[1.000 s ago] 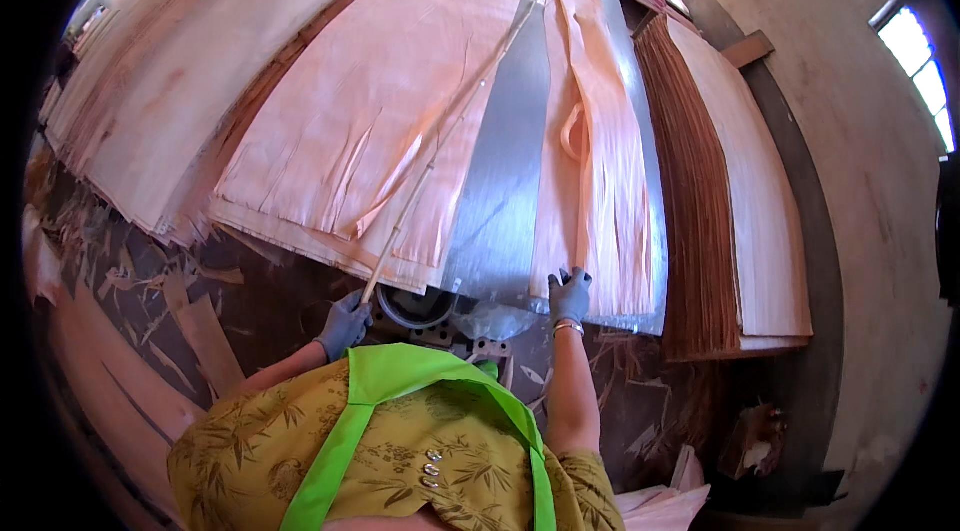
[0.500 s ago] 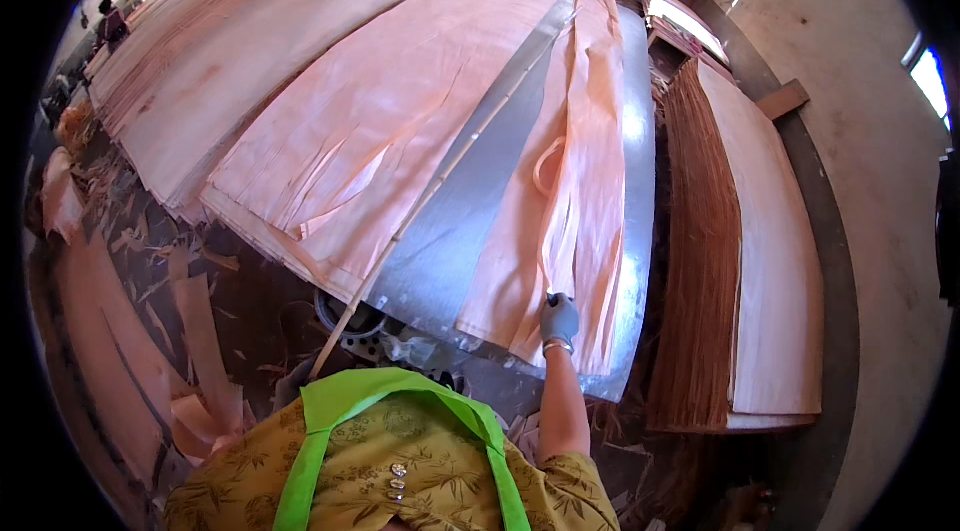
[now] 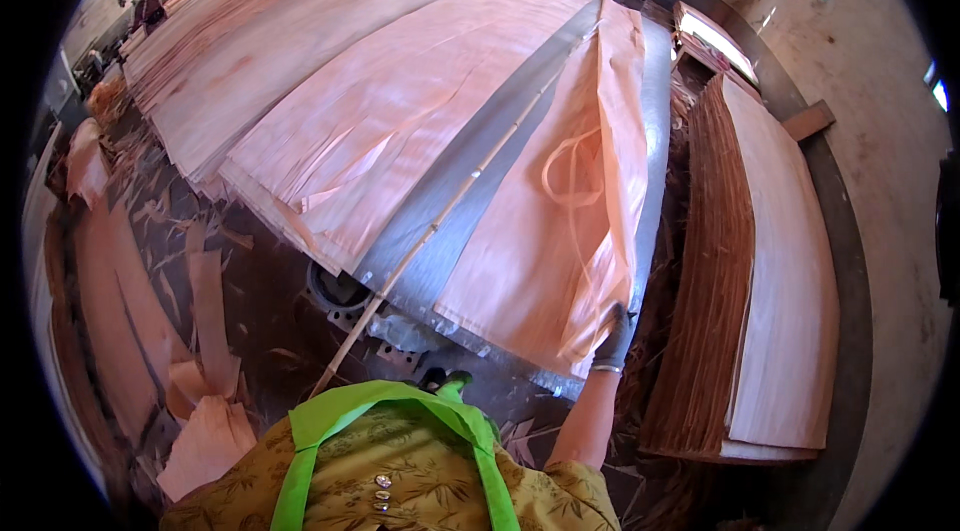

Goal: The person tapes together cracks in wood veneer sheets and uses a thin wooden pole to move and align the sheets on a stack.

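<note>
My right hand, in a grey glove, is closed at the near right corner of a thin, pinkish wood veneer sheet. The fingers are partly blurred. The sheet's right side is lifted and folded, with a loose curled strip on it. Underneath is a smooth grey metal tabletop. A long thin bamboo stick lies slantwise across the metal, left of the sheet, its near end reaching down beside my body. My left hand is out of sight.
Left of the stick lies a stack of veneer sheets, with another stack beyond it. A tall veneer stack stands at the right, near the wall. Veneer scraps litter the floor at left. Far left is another person.
My right hand has moved right, toward the table's edge, drawing the veneer's near corner along. The sheet has spread wider at left, and its right side now stands up in a fold.
</note>
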The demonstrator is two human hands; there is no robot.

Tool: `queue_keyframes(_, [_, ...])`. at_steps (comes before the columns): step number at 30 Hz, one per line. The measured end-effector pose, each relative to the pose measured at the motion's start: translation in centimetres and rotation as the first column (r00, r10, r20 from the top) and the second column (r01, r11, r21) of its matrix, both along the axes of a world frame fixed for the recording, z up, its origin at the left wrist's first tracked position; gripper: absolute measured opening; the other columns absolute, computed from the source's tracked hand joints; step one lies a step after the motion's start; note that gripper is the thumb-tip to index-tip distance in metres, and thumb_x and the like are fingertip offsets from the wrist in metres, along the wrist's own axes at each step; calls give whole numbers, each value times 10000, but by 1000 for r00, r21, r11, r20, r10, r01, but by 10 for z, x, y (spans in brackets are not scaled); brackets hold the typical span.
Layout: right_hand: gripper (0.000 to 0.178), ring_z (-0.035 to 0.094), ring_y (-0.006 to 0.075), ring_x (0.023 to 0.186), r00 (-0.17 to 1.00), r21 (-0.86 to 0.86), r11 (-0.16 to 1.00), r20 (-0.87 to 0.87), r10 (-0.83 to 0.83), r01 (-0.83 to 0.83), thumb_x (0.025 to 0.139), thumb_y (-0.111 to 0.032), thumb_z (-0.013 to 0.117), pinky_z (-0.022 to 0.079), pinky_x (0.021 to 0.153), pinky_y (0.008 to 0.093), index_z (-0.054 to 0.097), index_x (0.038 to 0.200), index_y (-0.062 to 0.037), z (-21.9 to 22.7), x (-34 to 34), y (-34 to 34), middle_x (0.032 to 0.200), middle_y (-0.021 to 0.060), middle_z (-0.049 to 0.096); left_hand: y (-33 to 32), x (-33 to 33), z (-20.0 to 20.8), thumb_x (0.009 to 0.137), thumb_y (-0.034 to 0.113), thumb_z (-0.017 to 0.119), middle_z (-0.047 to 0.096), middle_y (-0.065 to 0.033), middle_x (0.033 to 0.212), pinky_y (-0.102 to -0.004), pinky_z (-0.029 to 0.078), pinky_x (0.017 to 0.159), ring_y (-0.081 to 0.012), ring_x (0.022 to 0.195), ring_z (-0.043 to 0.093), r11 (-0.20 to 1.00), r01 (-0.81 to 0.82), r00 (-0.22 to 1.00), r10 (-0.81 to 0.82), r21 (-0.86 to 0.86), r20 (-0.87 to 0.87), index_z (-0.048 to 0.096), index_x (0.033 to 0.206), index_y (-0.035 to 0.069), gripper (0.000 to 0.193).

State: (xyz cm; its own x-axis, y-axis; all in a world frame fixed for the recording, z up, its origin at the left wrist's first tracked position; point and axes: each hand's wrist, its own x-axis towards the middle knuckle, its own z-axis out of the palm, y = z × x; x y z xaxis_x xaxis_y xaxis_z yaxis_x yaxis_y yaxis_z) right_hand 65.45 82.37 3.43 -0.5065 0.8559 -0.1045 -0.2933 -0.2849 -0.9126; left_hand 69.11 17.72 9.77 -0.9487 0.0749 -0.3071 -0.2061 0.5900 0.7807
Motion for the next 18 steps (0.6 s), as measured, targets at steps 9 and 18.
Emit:
queue_keyframes(9, [410, 484, 229, 1029, 980, -290, 950, -188, 61, -115, 861, -311, 503, 363, 921, 362, 491, 1166, -38, -28, 18, 37, 1121, 99, 526, -128, 144, -7, 743, 189, 648, 600, -170, 701, -347, 458, 539, -251, 626, 618, 923, 99, 994, -110, -372, -9, 576, 840, 54, 181])
queue_keyframes(18, [434, 462, 252, 1100, 977, -251, 952, -169, 133, -173, 872, -300, 447, 332, 965, 390, 475, 1196, -12, -15, 24, 40, 1198, 134, 489, -216, 199, 74, 709, 90, 625, 515, -147, 541, -393, 411, 455, -351, 518, 536, 508, -128, 924, -252, -852, -289, 461, 582, 68, 209])
